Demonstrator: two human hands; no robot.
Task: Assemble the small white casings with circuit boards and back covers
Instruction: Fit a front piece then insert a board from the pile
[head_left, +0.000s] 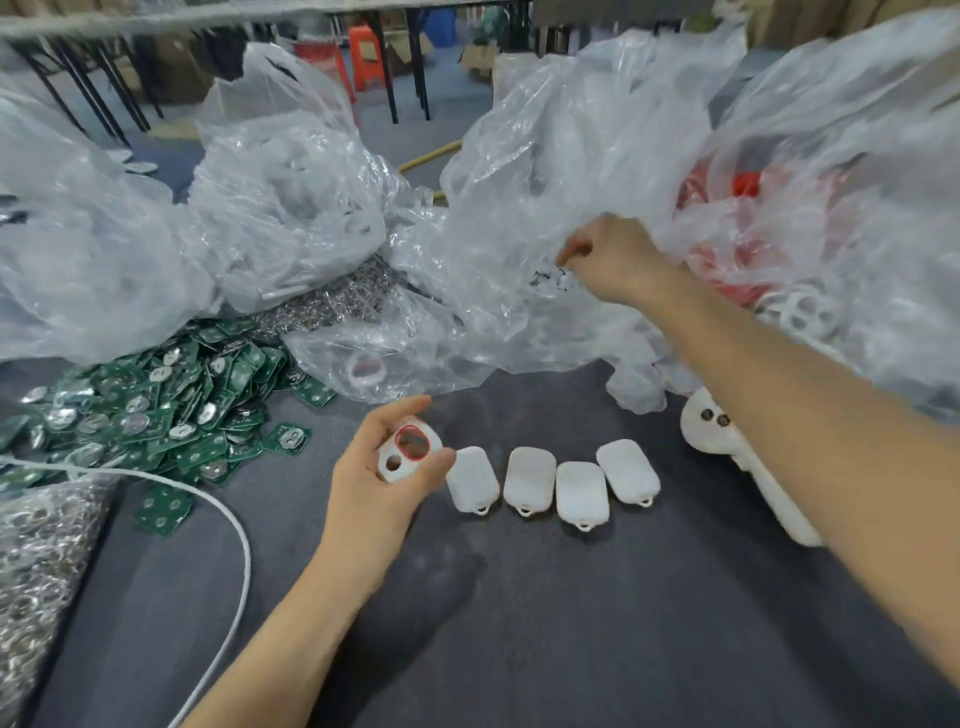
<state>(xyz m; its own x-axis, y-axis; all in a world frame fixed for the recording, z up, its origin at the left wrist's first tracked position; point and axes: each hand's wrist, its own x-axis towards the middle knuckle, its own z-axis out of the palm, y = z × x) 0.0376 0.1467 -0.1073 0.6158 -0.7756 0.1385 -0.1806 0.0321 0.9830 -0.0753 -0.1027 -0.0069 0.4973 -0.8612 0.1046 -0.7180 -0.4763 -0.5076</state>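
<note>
My left hand (387, 470) grips a small white casing (408, 451) with a red-rimmed oval hole and a smaller round hole, held just above the dark table. Right of it, several white assembled casings (553, 483) lie face down in a row. A heap of green circuit boards (156, 410) covers the left of the table. My right hand (613, 260) reaches into a clear plastic bag (545, 208) at the back, fingers curled and pinching among small parts; what it pinches is too small to tell.
Clear plastic bags (280, 197) of parts crowd the back of the table, one at the right holding red pieces (727, 218). A bag of metal rings (41, 551) lies at left, a white cord (228, 525) beside it. A white tool (727, 441) lies under my right forearm.
</note>
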